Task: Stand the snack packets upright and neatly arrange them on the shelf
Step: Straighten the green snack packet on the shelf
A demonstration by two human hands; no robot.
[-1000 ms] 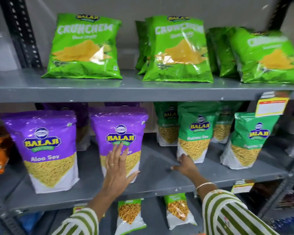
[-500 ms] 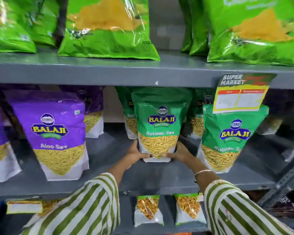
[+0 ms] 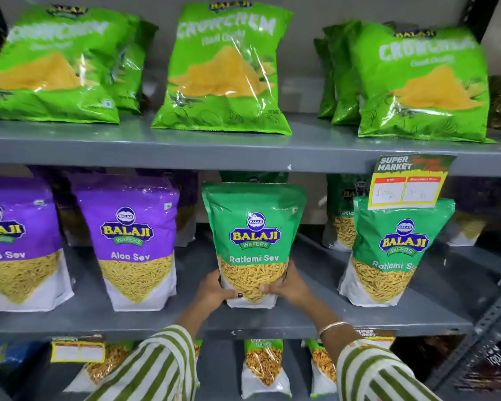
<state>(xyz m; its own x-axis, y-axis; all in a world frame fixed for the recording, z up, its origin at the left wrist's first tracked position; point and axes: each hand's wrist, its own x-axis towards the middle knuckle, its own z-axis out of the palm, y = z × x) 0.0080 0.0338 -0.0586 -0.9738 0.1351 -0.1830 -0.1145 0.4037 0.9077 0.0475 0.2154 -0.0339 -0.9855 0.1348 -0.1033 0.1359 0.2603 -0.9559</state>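
Observation:
A green Ratlami Sev packet (image 3: 254, 235) stands upright near the front of the grey middle shelf (image 3: 185, 316). My left hand (image 3: 214, 289) grips its lower left corner and my right hand (image 3: 287, 286) grips its lower right corner. A second green Ratlami Sev packet (image 3: 394, 250) stands to the right, leaning slightly. Two purple Aloo Sev packets (image 3: 136, 241) (image 3: 18, 244) stand upright to the left. More green and purple packets stand behind them, partly hidden.
Large green Crunchem bags (image 3: 226, 70) stand on the upper shelf (image 3: 243, 154). A price tag (image 3: 408, 183) hangs from its edge over the right packet. Small packets (image 3: 263, 366) sit on the lower shelf. A perforated metal upright (image 3: 492, 311) bounds the right side.
My left hand left the purple packet and joined the right on the green Ratlami Sev packet, which now stands forward near the shelf's front. The camera has shifted right, then up.

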